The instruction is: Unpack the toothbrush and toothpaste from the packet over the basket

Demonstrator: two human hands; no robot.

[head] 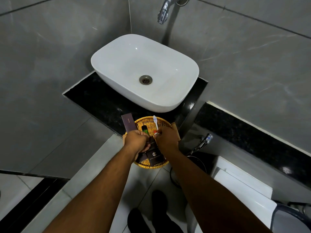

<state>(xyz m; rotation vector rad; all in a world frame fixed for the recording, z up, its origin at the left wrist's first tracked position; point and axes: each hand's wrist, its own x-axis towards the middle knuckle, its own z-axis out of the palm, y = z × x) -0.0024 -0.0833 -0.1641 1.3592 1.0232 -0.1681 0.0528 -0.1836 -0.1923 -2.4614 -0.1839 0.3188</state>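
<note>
1. Position. Both hands work over the wicker basket [144,121], which sits at the front edge of the black counter [94,100], below the white sink [144,71].
2. Right hand [166,138]. The fingers are pinched shut on the lower end of the toothbrush [155,122]. The brush stands nearly upright, head toward the sink. A small red-and-white item, probably the toothpaste [155,131], sits at the fingertips; whether it is held cannot be told.
3. Left hand [136,139]. The fingers are curled closed around a dark packet [149,145]. How much of the brush remains inside it is hidden.
4. Risk: drop. The grip on the brush is narrow. A sharp pull may tip the brush onto the counter or floor.
5. Risk: lost toothpaste. It is small and may slip out unnoticed among the dark boxes [155,158] in the basket.
6. Risk: tipping. The basket overhangs the counter edge. Downward pressure from either hand may upset it and spill the green bottle [145,129].
7. Risk: the purple comb box [128,123] leans on the rim and may be knocked off.
</note>
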